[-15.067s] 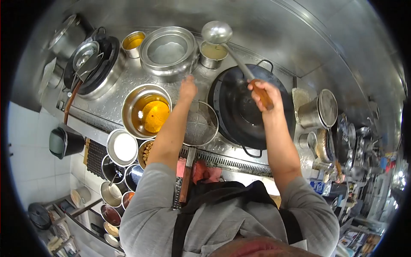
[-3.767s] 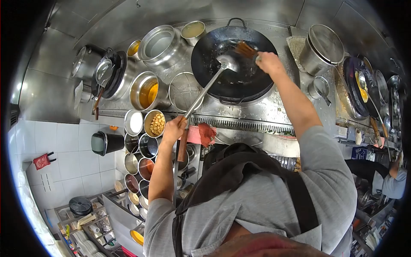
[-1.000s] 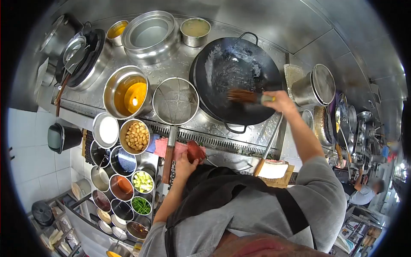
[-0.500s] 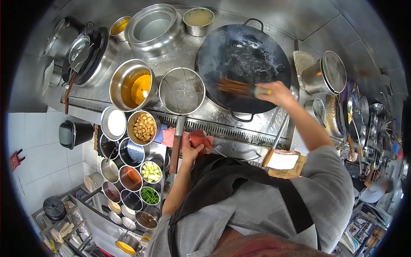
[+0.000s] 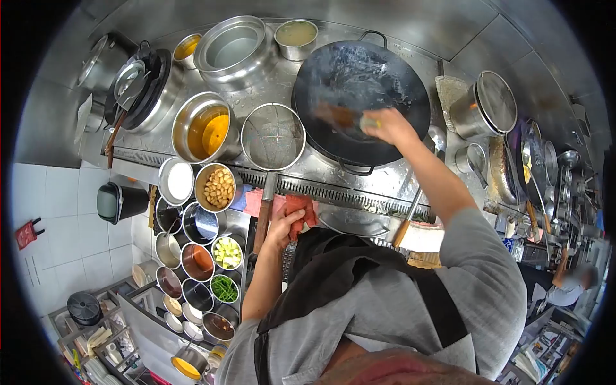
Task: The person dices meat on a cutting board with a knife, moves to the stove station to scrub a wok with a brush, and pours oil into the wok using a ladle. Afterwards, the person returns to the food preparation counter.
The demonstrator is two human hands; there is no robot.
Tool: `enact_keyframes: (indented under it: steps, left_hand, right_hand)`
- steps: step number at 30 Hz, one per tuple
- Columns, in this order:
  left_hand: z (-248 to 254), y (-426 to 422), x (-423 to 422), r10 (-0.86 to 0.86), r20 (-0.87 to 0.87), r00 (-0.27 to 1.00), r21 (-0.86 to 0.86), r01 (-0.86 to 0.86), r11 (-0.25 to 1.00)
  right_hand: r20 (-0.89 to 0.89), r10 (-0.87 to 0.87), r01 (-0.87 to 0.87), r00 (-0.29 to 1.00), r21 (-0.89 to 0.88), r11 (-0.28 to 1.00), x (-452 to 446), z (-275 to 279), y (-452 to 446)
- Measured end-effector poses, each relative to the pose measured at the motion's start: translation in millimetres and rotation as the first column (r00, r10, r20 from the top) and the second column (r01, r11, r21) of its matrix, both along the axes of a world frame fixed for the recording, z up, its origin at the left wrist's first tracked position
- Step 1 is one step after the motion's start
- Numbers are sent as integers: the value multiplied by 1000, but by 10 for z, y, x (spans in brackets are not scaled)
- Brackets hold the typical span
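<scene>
Over the large black wok [image 5: 391, 70], my right hand [image 5: 388, 127] grips a brown bristle brush [image 5: 337, 116], blurred, with its bristles low inside the wok. A whitish wet film marks the wok's surface. My left hand [image 5: 283, 226] is closed on a red cloth [image 5: 300, 210] at the stove's front edge. Beside that hand lies the wooden handle of a round wire strainer [image 5: 274, 138]. The ladle [image 5: 410, 221] rests to the right of the wok, its wooden handle toward me.
A pot of orange oil [image 5: 183, 131] and a wide steel pot [image 5: 205, 61] stand left of the wok. Nuts [image 5: 219, 188], green vegetables [image 5: 224, 289] and sauces fill containers at lower left. A strainer-topped pot [image 5: 468, 115] stands right. Another person [image 5: 564, 292] is far right.
The ladle has left my left hand since the older frames and lies at right. My left hand now holds the red cloth. The brush has swept about the wok, most recently slightly up.
</scene>
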State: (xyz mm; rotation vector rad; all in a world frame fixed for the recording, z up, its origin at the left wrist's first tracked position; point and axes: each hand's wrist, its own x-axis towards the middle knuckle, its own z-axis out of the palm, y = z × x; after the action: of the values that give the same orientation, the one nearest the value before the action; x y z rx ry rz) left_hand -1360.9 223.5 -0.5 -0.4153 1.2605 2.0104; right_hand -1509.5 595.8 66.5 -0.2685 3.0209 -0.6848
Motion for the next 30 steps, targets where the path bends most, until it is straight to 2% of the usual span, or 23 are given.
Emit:
enact_keyframes:
  steps: [1, 2, 3, 4, 5, 6, 7, 8, 9, 10, 12, 13, 14, 16, 18, 20, 22, 23, 24, 26, 27, 29, 30]
  left_hand:
    - [-75, -88, 64, 4, -3, 1000, -43, -4, 999]
    - [-78, -175, 153, -2, -4, 1000, -46, 1, 999]
    - [-78, -252, 244, 27, 4, 1000, -70, -26, 997]
    - [-79, -288, 273, 58, 7, 998, -94, -57, 994]
    - [313, -207, 270, 76, -18, 997, -25, -77, 997]
    - [283, -236, 280, 78, -22, 997, -30, -79, 996]
    - [230, -280, 301, 36, -29, 999, -58, -37, 998]
    - [201, -295, 310, -4, -33, 999, -86, 1, 996]
    - [303, -149, 325, 97, -50, 994, -139, -103, 985]
    - [304, -117, 296, 100, -50, 994, -149, -106, 983]
    - [265, -85, 202, -65, -47, 997, -263, 50, 963]
    - [154, -51, 177, -46, -89, 995, -282, 19, 959]
    - [156, 0, 121, -45, -96, 994, -287, 15, 958]
    - [196, 99, 34, -19, -226, 974, -301, -52, 952]
    - [267, 180, -49, -48, -251, 967, -342, -42, 939]
    - [367, 276, -159, -85, -282, 956, -374, -27, 927]
    - [487, 406, -252, -97, -234, 967, -362, 6, 932]
    - [455, 522, -303, -62, -316, 947, -310, -41, 950]
    - [358, 556, -430, -148, -340, 929, -202, 81, 976]
    - [251, 817, -555, -86, -252, 964, -202, 35, 979]
    - [291, 944, -623, -94, -260, 961, -200, 42, 979]
    - [383, 1168, -732, -185, -172, 968, -258, 137, 957]
    - [306, 1279, -801, -195, -178, 964, -259, 146, 955]
  right_hand:
    - [19, 50, -51, 999, 20, 999, 220, -4, 141]
    - [183, -24, 23, 983, 12, 1000, 401, 319, 199]
    - [217, -71, 68, 973, 23, 997, 452, 242, 478]
    - [200, -124, 100, 972, 125, 987, 437, 344, 651]
    - [138, -191, 151, 972, 254, 955, 318, 342, 809]
    - [113, -272, 225, 956, 319, 921, 96, 291, 957]
    - [-62, -389, 388, 919, 313, 867, -94, 214, 1008]
    - [-99, -446, 453, 889, 319, 832, -410, 169, 956]
    - [-112, -457, 470, 882, 251, 846, -684, 16, 902]
    - [-99, -442, 452, 891, 254, 855, -894, -49, 667]
    - [39, -388, 380, 921, 130, 916, -998, 85, 34]
    - [24, -345, 344, 938, 24, 939, -958, 69, -188]
    - [31, -331, 331, 943, -8, 943, -841, 158, -383]
    - [19, -216, 217, 976, -126, 968, -462, 205, -469]
    - [79, -22, 35, 997, -173, 984, 23, 230, -272]
    - [180, 51, -25, 982, -141, 990, 552, 324, 69]
    - [319, -60, 115, 946, -157, 981, 900, 362, 648]
    - [332, -194, 220, 923, -43, 975, 1000, 546, 825]
    - [331, -325, 321, 886, 70, 945, 1068, 723, 1014]
    - [-7, -431, 430, 902, 71, 900, 1026, 401, 1642]
    - [-16, -439, 439, 898, 70, 896, 1080, 513, 1669]
    - [69, -629, 624, 775, -242, 743, 1165, 821, 1575]
    - [63, -637, 631, 768, -247, 736, 1232, 820, 1575]
